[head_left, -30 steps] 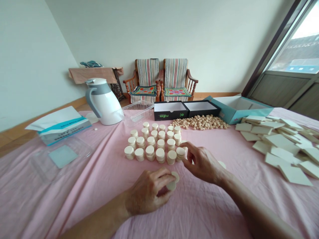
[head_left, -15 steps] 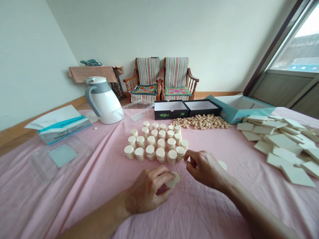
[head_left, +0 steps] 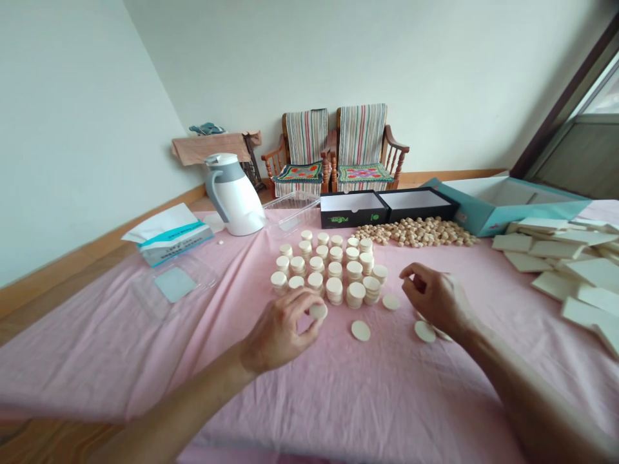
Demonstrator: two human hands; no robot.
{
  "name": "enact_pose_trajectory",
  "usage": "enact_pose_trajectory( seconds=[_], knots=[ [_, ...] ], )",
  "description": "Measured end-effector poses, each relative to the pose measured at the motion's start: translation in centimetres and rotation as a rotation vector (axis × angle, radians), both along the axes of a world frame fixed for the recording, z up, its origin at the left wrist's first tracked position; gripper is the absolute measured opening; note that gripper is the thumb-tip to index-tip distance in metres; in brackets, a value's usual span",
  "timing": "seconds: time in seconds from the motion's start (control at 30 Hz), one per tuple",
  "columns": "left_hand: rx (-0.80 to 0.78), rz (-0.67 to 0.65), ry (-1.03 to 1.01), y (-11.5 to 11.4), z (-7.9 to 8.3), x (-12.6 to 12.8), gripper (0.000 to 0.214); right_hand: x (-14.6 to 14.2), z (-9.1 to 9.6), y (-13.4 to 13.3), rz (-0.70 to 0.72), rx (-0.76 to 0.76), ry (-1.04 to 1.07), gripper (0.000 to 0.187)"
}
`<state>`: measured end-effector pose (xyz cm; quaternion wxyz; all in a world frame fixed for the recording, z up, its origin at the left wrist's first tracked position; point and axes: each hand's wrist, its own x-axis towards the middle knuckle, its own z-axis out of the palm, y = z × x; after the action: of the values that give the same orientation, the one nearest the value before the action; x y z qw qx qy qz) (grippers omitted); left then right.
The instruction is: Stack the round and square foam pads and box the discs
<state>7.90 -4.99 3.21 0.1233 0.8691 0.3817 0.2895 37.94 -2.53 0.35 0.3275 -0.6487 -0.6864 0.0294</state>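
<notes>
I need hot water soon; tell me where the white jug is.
In the head view the jug stands on the far left part of the pink tablecloth, between the tissue pack and the clear tray.

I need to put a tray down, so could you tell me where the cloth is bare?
The near cloth between the two forearms is bare, as is the stretch left of the left hand, below the clear lid. It is crowded around the disc stacks, the loose discs by the right hand, and the square tiles.
</notes>
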Motion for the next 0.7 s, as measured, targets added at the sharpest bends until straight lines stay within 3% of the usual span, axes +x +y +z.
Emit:
enact_pose_trajectory(
  seconds=[0.13, 0.27, 0.57, 0.7],
  knots=[
    [0.023, 0.164, -0.002, 0.2, -0.3, -3.5, 0.026, 0.6, -0.6, 0.6, -0.019, 0.003, 0.018, 0.016],
    [0.046, 0.244, 0.053, 0.0, -1.5, -5.7, 0.024, 1.3, -1.3, 1.3, -0.039, 0.0, 0.028, 0.017],
    [0.055, 0.138, 0.032, 0.1, -3.1, -6.0, 0.036, 1.6, -2.4, 1.9, -0.021, 0.003, 0.031, 0.02],
    [0.078, 0.156, 0.013, -0.2, -3.1, -6.1, 0.033, 1.8, -2.6, 1.9, -0.03, -0.005, 0.031, 0.021]
  ],
)
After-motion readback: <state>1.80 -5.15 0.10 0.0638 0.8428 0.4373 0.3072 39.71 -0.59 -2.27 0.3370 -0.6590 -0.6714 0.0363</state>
